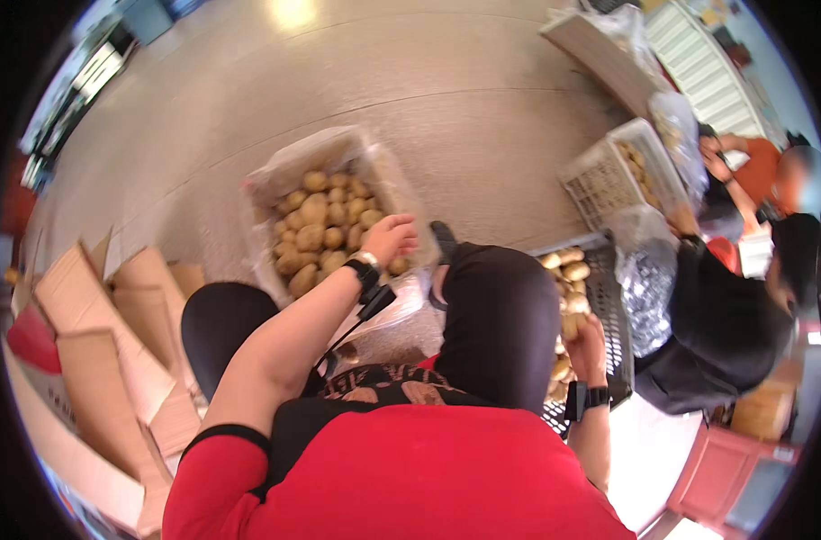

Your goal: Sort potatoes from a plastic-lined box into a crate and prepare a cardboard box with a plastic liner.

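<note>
A plastic-lined box holding many potatoes stands on the floor before me. Over its near right part is my left hand, fingers together and slightly bent; whether anything lies under them is hidden. On my right, a black perforated plastic crate holds more potatoes. My right hand reaches into that crate, its fingers around a potato. Both wrists bear black straps with small devices.
Flattened cardboard is piled at the left. A white crate with potatoes stands at the upper right, near plastic bags. Two people sit on the right, one in black, one in orange. A red cabinet is lower right.
</note>
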A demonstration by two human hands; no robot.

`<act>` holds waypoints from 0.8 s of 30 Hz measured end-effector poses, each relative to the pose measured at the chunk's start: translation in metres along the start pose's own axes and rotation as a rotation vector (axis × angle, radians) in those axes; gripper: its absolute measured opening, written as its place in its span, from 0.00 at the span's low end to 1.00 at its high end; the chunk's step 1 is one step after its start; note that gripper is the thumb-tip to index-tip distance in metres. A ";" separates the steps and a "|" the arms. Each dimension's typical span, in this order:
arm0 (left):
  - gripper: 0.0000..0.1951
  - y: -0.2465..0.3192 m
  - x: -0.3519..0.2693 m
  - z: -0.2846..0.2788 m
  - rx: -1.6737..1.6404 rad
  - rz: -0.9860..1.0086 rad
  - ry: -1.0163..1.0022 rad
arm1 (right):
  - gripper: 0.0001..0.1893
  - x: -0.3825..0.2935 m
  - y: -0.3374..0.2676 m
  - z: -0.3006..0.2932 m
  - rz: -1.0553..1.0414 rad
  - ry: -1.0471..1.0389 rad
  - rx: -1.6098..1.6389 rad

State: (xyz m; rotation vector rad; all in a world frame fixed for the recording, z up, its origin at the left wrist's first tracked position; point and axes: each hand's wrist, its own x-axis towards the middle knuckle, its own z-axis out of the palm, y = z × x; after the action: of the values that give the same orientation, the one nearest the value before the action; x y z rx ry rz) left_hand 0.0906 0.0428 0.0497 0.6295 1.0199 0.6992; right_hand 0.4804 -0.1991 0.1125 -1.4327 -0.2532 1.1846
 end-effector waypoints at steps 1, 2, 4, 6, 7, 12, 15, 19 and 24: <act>0.20 0.006 -0.005 0.011 0.020 0.019 -0.061 | 0.15 -0.006 -0.023 0.030 -0.046 -0.072 0.141; 0.20 0.016 -0.012 0.024 0.031 0.038 -0.100 | 0.15 -0.015 -0.047 0.059 -0.083 -0.169 0.135; 0.20 0.044 -0.039 0.047 -0.029 0.056 -0.176 | 0.17 -0.035 -0.088 0.113 -0.130 -0.335 0.138; 0.21 0.060 -0.058 0.058 -0.135 0.075 -0.317 | 0.19 -0.050 -0.119 0.167 -0.131 -0.473 0.111; 0.24 0.067 -0.067 0.064 -0.133 0.094 -0.366 | 0.20 -0.054 -0.129 0.192 -0.109 -0.540 0.071; 0.29 0.103 -0.105 0.104 -0.298 0.042 -0.608 | 0.23 -0.053 -0.129 0.271 -0.180 -0.743 -0.357; 0.27 0.102 -0.104 0.098 -0.333 0.023 -0.560 | 0.24 -0.053 -0.115 0.293 -0.114 -0.822 -0.372; 0.22 0.070 -0.056 0.041 -0.386 -0.081 -0.364 | 0.25 -0.032 -0.108 0.280 -0.592 -0.550 -0.589; 0.17 0.011 0.001 -0.020 -0.479 -0.132 0.012 | 0.15 -0.037 -0.154 0.232 -0.933 -0.015 -0.600</act>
State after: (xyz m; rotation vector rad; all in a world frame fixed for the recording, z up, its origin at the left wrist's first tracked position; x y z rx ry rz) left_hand 0.0700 0.0539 0.0494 0.1409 0.8539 0.7951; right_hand 0.3601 -0.0403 0.3108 -1.5137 -1.2170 0.3410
